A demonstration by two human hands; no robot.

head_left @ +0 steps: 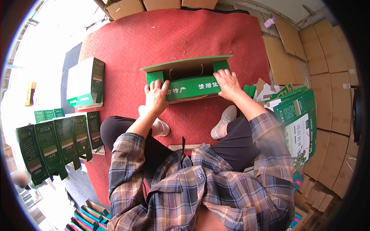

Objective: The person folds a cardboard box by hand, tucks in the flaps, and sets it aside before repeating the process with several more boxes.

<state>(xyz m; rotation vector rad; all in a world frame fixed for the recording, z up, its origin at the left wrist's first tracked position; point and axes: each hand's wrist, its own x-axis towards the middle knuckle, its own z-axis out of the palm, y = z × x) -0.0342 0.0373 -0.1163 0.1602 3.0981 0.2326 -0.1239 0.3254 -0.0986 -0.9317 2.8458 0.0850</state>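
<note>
A green cardboard gift box (189,88) with white printed characters stands on the red mat in front of me, its top open. One long flap (192,63) is raised along the far side, and a twisted cord handle shows on the inside. My left hand (157,96) grips the left end of the near green panel, fingers over its top edge. At the right end, my right hand (228,84) holds the same panel, fingers bent over the corner. The inside of the box is dark, so its contents cannot be made out.
Several green-and-white boxes (54,144) stand at the left, with another box (85,82) beyond them. Flat green cartons (296,119) are stacked beside my right knee. Brown cardboard boxes (327,92) line the right side. The red mat (173,34) stretches ahead.
</note>
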